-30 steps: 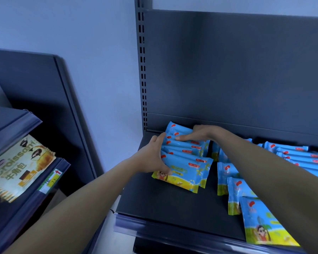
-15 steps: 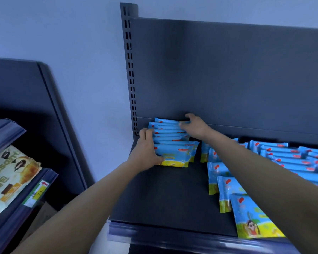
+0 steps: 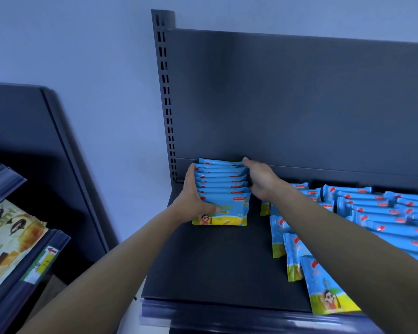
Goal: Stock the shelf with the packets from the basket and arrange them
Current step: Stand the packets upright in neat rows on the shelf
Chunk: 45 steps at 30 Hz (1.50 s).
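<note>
Head view: a row of blue-and-yellow plastic snack packets (image 3: 221, 186) stands on edge at the far left corner of the dark metal shelf (image 3: 215, 266). The left hand (image 3: 193, 198) wraps the row's left side, thumb across the front packet. The right hand (image 3: 258, 177) presses flat against the right side. The packets are likely light, soft and slippery, so they are best squeezed from both ends. A second ago they fanned forward; now they are squared up.

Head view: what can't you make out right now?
Head view only:
- Basket: outside the frame.
- Right-side packet rows: cut by the right edge, partly under right forearm.
- Croissant pack: cut by the left edge, blurred.
- Shelf tag: print too small.
- Stack of packets: left side covered by left hand.
</note>
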Available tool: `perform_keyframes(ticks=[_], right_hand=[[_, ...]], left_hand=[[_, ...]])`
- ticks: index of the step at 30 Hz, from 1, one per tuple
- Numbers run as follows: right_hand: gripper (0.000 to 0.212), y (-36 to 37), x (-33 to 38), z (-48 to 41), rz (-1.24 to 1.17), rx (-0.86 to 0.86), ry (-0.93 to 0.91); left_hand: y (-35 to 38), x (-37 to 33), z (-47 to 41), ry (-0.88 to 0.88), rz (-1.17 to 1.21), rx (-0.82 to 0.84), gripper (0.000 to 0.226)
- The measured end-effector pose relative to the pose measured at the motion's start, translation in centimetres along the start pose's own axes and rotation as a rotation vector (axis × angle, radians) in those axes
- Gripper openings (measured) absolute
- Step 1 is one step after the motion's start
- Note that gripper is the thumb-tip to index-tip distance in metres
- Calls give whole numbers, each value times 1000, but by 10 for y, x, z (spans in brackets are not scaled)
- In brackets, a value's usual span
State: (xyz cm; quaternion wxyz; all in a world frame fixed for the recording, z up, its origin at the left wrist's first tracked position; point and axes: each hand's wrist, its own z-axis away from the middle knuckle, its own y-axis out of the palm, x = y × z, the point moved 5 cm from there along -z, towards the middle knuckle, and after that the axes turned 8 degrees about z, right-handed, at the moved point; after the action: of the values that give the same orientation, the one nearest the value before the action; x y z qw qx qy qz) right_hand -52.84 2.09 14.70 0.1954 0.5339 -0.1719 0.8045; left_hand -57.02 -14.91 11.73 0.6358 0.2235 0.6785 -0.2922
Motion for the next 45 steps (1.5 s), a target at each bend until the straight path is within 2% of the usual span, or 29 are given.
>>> perform_keyframes(ticks=[3, 8, 11, 16, 19, 23, 29, 33, 38, 45], right_hand=[[40, -3, -3, -3, -29, 11, 14], [42, -4, -1, -2, -75, 64, 46], [36, -10, 6, -5, -45, 42, 19], [37, -6, -1, -8, 112, 22, 16], [35, -3, -3, -9, 158, 16, -2], [26, -9, -2, -13, 102, -9, 7], [23, -12, -3, -12, 13, -24, 27], [30, -8, -3, -10, -61, 57, 70], [30, -4, 1, -2, -95, 173, 74], [22, -7, 5, -1, -133, 58, 29]], left_hand=[[-5, 4, -3, -69, -20, 58, 129], [-6, -1, -8, -65, -65, 22, 119], [-10, -1, -10, -43, -200, -18, 117], [-12, -6, -17, -64, -330, 75, 142], [-16, 0, -21, -118, -251, 79, 147], [-9, 4, -23, -116, -122, 116, 128], [-8, 7, -26, -145, -111, 99, 133], [-7, -1, -18, -17, -243, 42, 129], [1, -8, -10, 81, -747, 96, 116], [2, -17, -3, 76, -907, 15, 106]])
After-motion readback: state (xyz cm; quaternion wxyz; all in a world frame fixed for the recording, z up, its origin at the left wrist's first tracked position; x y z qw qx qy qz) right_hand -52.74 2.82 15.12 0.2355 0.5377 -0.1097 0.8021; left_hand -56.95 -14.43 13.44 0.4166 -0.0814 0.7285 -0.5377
